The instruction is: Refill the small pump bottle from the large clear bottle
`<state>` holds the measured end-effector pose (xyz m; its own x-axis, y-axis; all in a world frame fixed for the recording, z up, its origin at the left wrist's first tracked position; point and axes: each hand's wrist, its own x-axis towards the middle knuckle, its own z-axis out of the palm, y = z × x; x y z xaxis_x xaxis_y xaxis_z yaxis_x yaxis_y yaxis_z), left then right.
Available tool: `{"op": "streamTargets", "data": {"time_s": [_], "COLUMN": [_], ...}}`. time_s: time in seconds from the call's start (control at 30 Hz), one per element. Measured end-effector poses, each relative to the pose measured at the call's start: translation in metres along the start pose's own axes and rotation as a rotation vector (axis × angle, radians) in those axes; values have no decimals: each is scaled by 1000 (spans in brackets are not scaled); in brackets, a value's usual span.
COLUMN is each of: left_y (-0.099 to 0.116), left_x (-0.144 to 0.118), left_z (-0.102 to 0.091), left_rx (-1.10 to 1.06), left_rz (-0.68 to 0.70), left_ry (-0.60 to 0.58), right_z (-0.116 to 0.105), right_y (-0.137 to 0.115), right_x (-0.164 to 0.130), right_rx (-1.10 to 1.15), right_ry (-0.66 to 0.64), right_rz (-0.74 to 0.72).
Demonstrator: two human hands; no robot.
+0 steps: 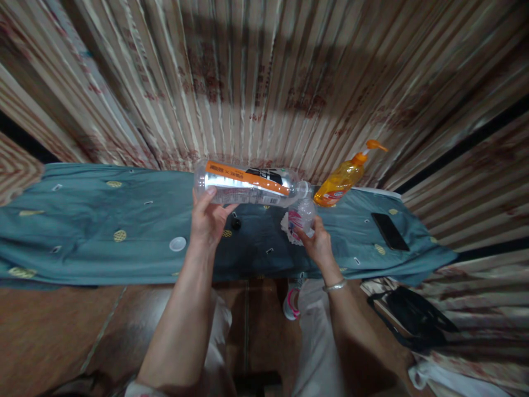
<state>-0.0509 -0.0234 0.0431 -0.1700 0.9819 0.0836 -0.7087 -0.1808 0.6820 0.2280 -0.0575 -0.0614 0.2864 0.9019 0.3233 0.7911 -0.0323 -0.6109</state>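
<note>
We hold a large clear plastic bottle (248, 184) on its side above the table (82, 231), our left hand (209, 218) wrapped under its base end, fingers curled up around the ribbed wall. An orange band and a dark label run along its length, and its open neck points right, tipped just over the mouth of a small clear bottle (305, 214). Whatever liquid it carries is colourless; we cannot tell how full it is.

Our right hand (319, 242) closes around the small bottle from below, thumb and fingers pressed to its pink-and-white label, keeping it upright just above the table. A metal bangle (334, 285) circles that wrist.

Just behind the small bottle stands an orange pump bottle (343, 179), translucent, filled with orange liquid, its pump head orange too. It looks tilted in this wide view.

The table is covered by a teal cloth with small yellow and white patches, soft and slightly rumpled. On it lie a round white cap (177, 243) to our left, a small black cap (236, 224) between our hands, and a flat black phone (389, 231) near the right end. A ribbed, striped curtain (264, 82) hangs behind.
</note>
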Motion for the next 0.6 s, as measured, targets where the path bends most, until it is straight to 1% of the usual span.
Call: {"op": "streamTargets", "data": {"time_s": [0.1,0.3,0.6], "left_y": [-1,-1,-2], "left_x": [1,2,2], "left_z": [-2,-3,-4], "left_rx": [-3,3,-26], "left_rz": [-8,1,4], "left_ry": [5,9,5], "right_z": [-1,-3,-2], "right_y": [0,-4,-4], "right_x": [0,-1,-1], "right_rx": [28,40,35], "right_ry": [3,-18,3], "right_rz": [-14,24,7]}}
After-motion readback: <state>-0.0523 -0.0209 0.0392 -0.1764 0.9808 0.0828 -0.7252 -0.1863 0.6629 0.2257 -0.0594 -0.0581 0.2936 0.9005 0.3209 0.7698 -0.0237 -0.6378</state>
